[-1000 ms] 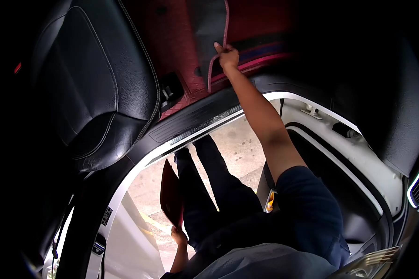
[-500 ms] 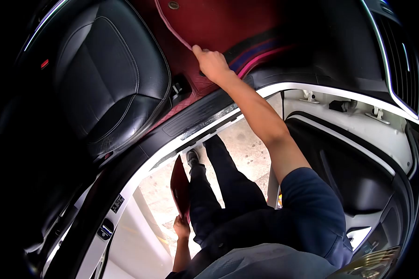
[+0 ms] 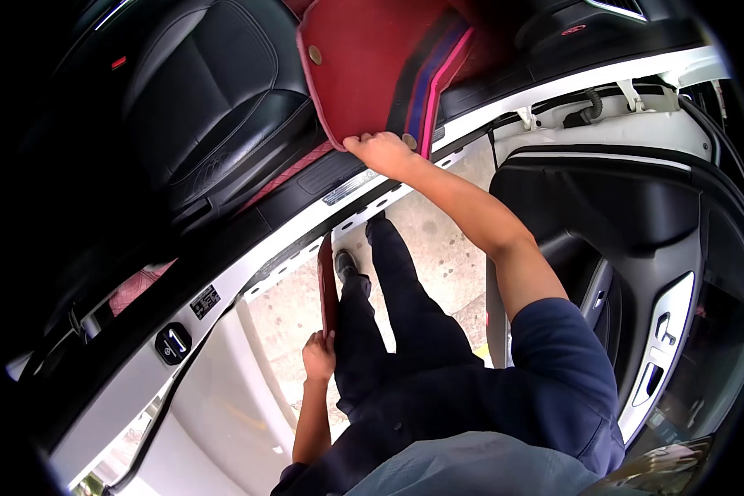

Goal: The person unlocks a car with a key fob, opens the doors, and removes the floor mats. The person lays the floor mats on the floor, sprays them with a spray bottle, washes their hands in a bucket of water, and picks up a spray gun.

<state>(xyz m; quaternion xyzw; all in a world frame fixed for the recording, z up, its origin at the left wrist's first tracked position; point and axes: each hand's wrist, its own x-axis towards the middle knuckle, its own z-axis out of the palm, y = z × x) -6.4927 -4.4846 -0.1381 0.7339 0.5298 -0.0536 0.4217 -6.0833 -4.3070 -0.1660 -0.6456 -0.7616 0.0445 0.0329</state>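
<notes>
My right hand [image 3: 380, 155] is closed on the near edge of a red car floor mat [image 3: 372, 66]. This mat has black, blue and pink stripes along its right side and round metal-coloured studs. Its held edge is raised over the door sill [image 3: 347, 188], while the far end reaches into the footwell. Low beside my leg, my left hand [image 3: 318, 355] grips a second dark red mat [image 3: 327, 285], held upright and seen almost edge-on outside the car.
A black leather seat [image 3: 215, 91] stands left of the footwell. The open car door [image 3: 603, 223] is on my right. Below the sill lies pale, stained ground [image 3: 438, 240], with my shoe [image 3: 345, 264] on it. A white body panel [image 3: 231, 413] is at lower left.
My right hand has drawn the striped mat up and toward me, out over the sill. In my left hand the other mat has turned more edge-on.
</notes>
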